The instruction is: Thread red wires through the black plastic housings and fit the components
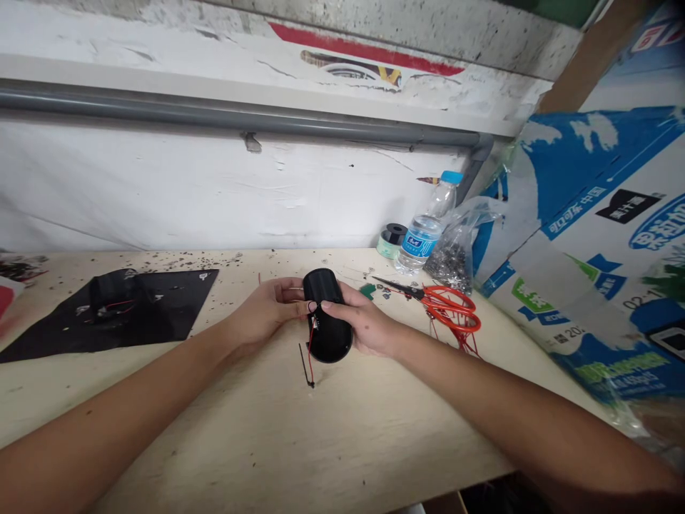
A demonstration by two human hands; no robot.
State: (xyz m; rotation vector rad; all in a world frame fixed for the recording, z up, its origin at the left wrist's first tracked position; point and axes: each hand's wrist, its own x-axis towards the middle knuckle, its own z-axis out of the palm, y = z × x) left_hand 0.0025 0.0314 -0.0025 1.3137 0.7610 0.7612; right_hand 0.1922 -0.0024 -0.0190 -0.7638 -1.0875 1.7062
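Between my two hands, above the table, is a black cylindrical housing (330, 341) with its open end tilted toward me. My left hand (272, 307) grips its left side, the thumb at the rim near a small light-coloured part. My right hand (369, 321) wraps the right side, its thumb pressed on the upper edge close to the left thumb. A red wire (311, 350) and a black wire (305, 364) hang from the housing and meet at a small dark connector (311, 385). Fingers behind the housing are partly hidden.
Orange-handled scissors (449, 307) lie on red wires at right. Behind them stand a water bottle (422, 232), a round jar (390, 241) and a clear bag of small dark parts (452, 257). A black sheet (176, 307) lies left; blue-white cartons (589, 214) border the right.
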